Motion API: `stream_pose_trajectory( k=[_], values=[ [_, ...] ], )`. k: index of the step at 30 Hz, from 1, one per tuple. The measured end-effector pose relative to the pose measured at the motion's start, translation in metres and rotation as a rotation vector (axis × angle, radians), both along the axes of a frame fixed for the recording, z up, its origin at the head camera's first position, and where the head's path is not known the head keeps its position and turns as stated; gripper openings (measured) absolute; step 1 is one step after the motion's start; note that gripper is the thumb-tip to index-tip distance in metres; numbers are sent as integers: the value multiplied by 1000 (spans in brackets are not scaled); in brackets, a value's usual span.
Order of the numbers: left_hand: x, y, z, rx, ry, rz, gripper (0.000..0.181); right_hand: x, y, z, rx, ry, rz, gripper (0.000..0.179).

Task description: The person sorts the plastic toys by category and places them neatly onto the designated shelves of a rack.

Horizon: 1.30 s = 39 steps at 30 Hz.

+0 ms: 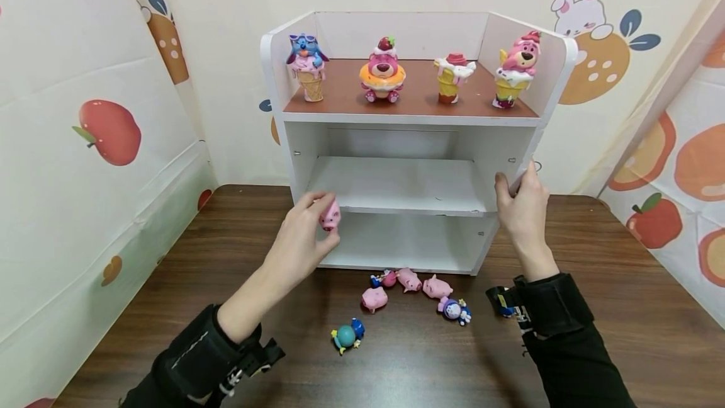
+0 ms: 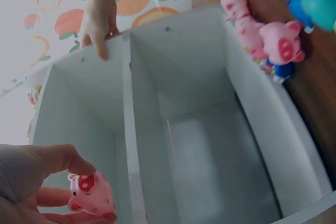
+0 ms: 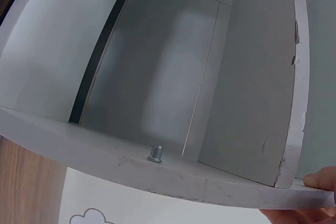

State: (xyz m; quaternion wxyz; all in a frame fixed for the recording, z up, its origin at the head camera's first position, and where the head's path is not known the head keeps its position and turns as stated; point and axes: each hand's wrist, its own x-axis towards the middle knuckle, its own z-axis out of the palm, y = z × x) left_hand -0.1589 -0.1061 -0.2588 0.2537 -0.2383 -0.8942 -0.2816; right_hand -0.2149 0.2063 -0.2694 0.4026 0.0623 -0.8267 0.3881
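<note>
A small pink pig figurine (image 1: 330, 215) is pinched between the thumb and fingers of my left hand (image 1: 300, 235), in front of the white shelf unit's (image 1: 396, 213) middle shelf at its left end. In the left wrist view the pig (image 2: 93, 195) faces the camera with its red snout. My right hand (image 1: 523, 203) grips the right side panel's front edge at middle-shelf height. In the right wrist view only part of that hand (image 3: 320, 179) shows at the panel's edge.
Ice-cream figurines and a pink bear in a ring (image 1: 382, 74) stand on the brown top shelf. Before the unit lie several pink pigs (image 1: 374, 299), a purple-and-blue figurine (image 1: 453, 310) and a teal-and-blue one (image 1: 347, 336). A metal shelf pin (image 3: 156, 153) sticks out of the side panel.
</note>
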Motion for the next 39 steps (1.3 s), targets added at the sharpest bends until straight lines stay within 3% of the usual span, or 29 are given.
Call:
stream_pose_trajectory(
  k=[6,11,18,28,39],
  values=[
    [-17,4,11,-41,-38,33,35,0,1,0,-9,-6,2,33],
    [-33,7,15,-75,-21,34,11,0,1,0,2,-6,4,35],
    [-51,9,18,-120,-55,65,13,1,1,1,1,-5,7,35],
    [-62,8,17,-178,-97,126,17,1,0,1,-1,-15,3,35],
    [-65,8,20,-223,-185,142,28,1,0,1,2,-8,1,34]
  ],
)
